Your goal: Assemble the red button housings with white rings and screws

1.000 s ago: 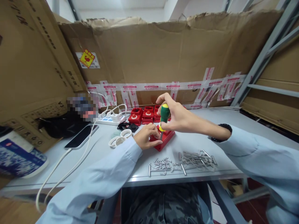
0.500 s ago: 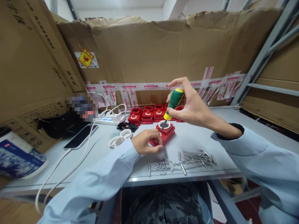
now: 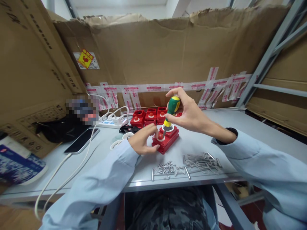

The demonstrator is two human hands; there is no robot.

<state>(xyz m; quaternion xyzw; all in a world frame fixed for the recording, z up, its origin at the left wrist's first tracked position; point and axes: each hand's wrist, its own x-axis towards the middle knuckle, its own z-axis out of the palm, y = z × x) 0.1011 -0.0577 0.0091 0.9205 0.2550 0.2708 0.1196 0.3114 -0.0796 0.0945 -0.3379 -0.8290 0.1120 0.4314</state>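
Green-and-yellow screwdriver (image 3: 173, 106), pinched by the grip of the right hand (image 3: 192, 114), slants down onto a red housing (image 3: 167, 142) mid-counter (image 3: 203, 137). Left hand (image 3: 142, 141), at the housing's nine o'clock: thumb and fingers parted; contact I cannot tell. From where I stand, a row of similar housings (image 3: 150, 122) lies toward eleven o'clock, small screws (image 3: 165, 167) at six.

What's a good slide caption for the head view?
Right hand holding a green-and-yellow screwdriver over a red box, left hand beside it, loose metal pieces nearby.
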